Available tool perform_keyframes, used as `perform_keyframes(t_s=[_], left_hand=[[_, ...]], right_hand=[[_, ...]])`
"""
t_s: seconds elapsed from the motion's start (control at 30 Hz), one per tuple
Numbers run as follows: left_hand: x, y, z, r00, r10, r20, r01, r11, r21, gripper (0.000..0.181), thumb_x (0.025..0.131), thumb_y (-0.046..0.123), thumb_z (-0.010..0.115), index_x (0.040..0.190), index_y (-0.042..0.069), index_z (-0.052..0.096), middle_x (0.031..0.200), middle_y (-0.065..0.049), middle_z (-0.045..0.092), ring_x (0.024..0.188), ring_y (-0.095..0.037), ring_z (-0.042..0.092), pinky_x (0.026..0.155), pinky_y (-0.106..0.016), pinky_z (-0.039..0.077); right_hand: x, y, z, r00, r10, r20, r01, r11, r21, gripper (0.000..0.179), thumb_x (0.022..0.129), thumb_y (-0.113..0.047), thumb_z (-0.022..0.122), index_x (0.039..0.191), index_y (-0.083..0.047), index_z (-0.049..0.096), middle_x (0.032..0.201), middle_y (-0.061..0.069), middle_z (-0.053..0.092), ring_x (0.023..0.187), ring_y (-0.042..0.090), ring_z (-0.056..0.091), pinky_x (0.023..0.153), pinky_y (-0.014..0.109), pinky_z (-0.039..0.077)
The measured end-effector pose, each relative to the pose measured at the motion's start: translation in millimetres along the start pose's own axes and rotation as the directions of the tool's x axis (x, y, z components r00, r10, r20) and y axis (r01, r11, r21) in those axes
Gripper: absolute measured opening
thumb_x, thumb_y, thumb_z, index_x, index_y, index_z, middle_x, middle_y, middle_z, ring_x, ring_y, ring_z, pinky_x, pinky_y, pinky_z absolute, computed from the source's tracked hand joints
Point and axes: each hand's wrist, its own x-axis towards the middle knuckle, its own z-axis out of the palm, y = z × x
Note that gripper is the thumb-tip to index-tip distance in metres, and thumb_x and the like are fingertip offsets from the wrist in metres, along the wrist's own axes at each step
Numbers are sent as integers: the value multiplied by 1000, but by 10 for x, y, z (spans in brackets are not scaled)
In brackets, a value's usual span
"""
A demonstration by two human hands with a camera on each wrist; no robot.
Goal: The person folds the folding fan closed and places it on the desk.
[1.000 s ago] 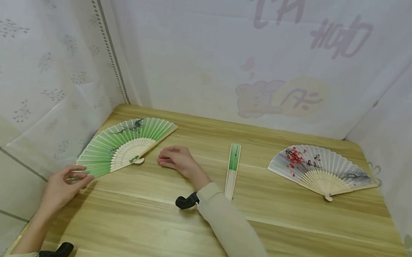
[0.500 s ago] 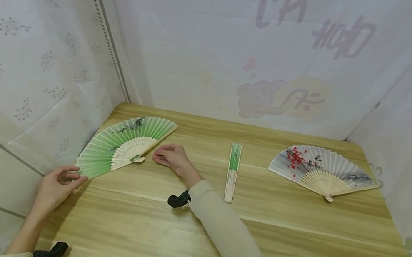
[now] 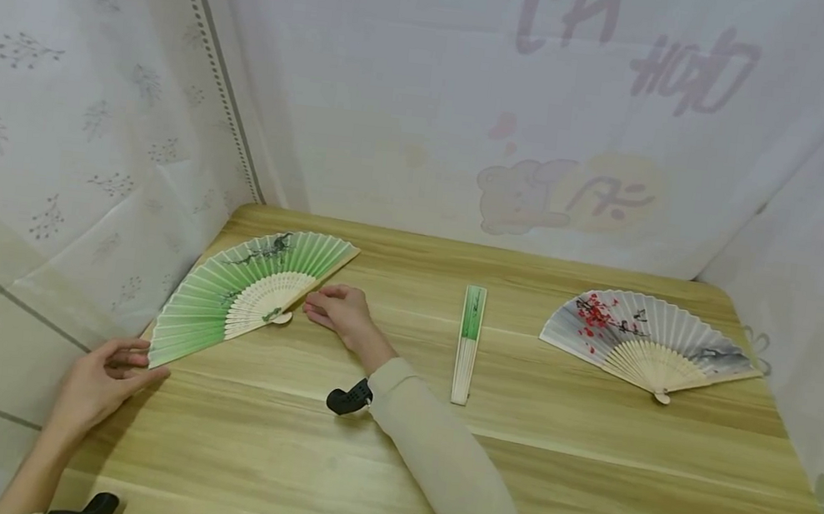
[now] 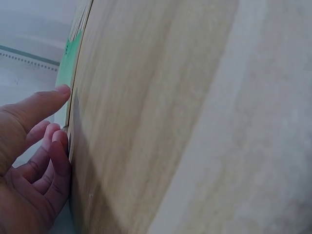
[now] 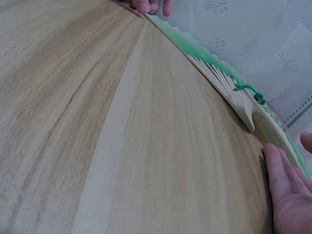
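Here the green fan [image 3: 246,286] lies spread between both hands — left hand [image 3: 97,383], right hand [image 3: 337,312].

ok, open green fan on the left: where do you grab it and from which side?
Probably by its two outer guard sticks. The green fan lies flat and spread, so the pleats give no firm hold. The left hand is at the near-left guard end by the table edge; the right hand is beside the far guard, near the pivot.

The wooden table [image 3: 374,471] carries three fans — green fan [image 3: 243,289], folded fan [image 3: 467,342], grey fan [image 3: 644,340].
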Motion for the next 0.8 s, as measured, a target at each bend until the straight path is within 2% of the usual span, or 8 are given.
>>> perform_keyframes(t_s=[0.27, 0.4, 0.57, 0.8], left_hand=[[-15, -15, -40, 1000, -6, 5, 6, 1000, 12, 53, 87, 21, 84, 126, -6, 60, 91, -2, 71, 72, 3, 61, 62, -13, 49], [-26, -10, -42, 1000, -15, 11, 15, 1000, 10, 52, 87, 18, 84, 124, -9, 61, 92, -8, 72, 72, 4, 61, 62, -12, 49], [-9, 6, -36, 1000, -22, 18, 21, 998, 53, 53, 88, 21, 84, 124, -10, 62, 96, -17, 71, 72, 7, 59, 62, -11, 48], [-24, 29, -32, 1000, -27, 12, 26, 997, 70, 52, 88, 23, 84, 124, -9, 63, 100, -22, 70, 73, 8, 57, 62, -10, 46]], right_hand=[[-5, 2, 33, 1000, 3, -16, -2, 1000, 27, 34, 93, 7, 70, 124, 12, 55, 101, 23, 70, 101, 35, 70, 86, 36, 57], [-32, -6, 63, 1000, 12, -11, -12, 998, 55, 40, 93, 8, 69, 129, 12, 52, 101, 21, 69, 106, 38, 68, 90, 38, 55], [-42, 9, 90, 1000, 16, -16, -14, 993, 114, 46, 93, 9, 69, 135, 12, 50, 104, 22, 69, 108, 38, 67, 92, 39, 55], [-10, 73, 145, 999, 4, -51, 4, 988, 156, 42, 91, 10, 71, 130, 11, 54, 103, 22, 68, 103, 36, 69, 89, 38, 56]])
